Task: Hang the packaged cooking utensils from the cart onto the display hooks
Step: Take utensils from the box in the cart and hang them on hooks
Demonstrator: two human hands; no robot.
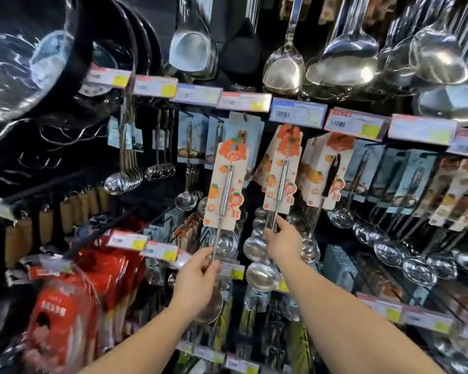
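Note:
My left hand [197, 279] grips the thin steel shaft of a packaged ladle [225, 184], whose orange-and-cream card stands upright in front of the display. The ladle's bowl [211, 309] shows just below my palm. My right hand [283, 241] pinches the shafts of a bunch of like-carded ladles [283, 171] that hang from a display hook [289, 128] under the price rail. Their bowls [260, 273] dangle left of my right wrist. The held ladle's card top sits near a blue-carded row's hook [245, 117].
Price-tag rails [297, 113] run across the shelf. Big steel spatulas and ladles [341, 60] hang above. Black woks [38, 63] crowd the upper left. Red packages [73, 306] hang low left. More carded utensils [403, 182] fill the right.

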